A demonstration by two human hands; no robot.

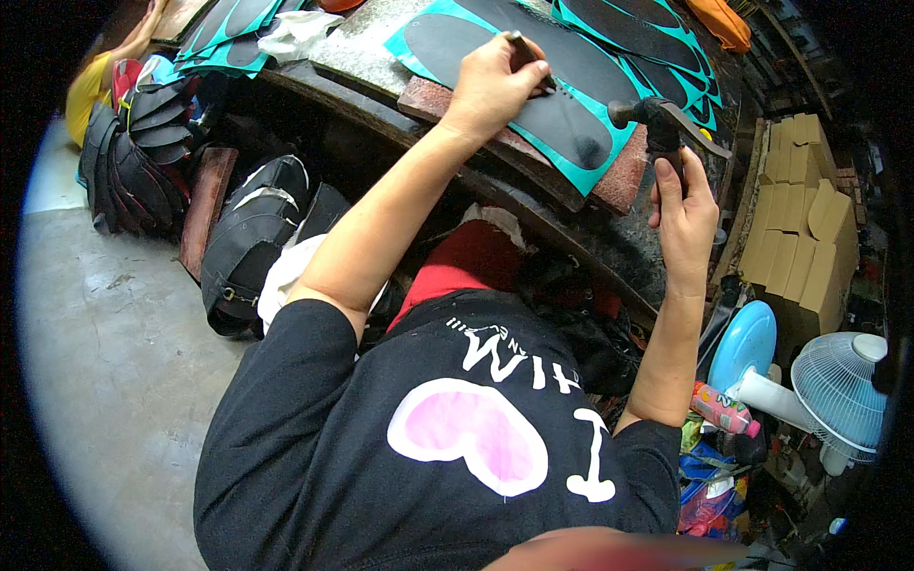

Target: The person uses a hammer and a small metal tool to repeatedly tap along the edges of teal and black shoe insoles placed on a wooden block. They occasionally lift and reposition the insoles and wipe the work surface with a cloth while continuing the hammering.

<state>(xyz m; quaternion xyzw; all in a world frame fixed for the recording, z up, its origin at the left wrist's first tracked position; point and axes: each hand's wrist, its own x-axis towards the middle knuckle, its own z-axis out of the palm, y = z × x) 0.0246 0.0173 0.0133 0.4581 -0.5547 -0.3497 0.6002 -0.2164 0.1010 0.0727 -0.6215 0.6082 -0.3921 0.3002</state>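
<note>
My left hand (486, 88) is closed around a slim dark metal punch (549, 84). The punch's lower end stands on a black sole-shaped piece (576, 122) with a teal border. A short row of small marks shows on the piece beside the tip. To the right, my right hand (685, 214) grips the handle of a hammer (657, 112), fingers wrapped round it. Its dark head is raised near the right end of the piece, apart from the punch. Under the piece lies a reddish, rough slab (624, 176) on the workbench (367, 107).
More teal-edged black pieces lie stacked at the back right (657, 52) and back left (228, 33). Bundled black pieces (143, 143) and a black bag-like item (249, 238) are left of me. At right are cardboard boxes (800, 228) and a fan (838, 390). Another person's arm (133, 43) shows far left.
</note>
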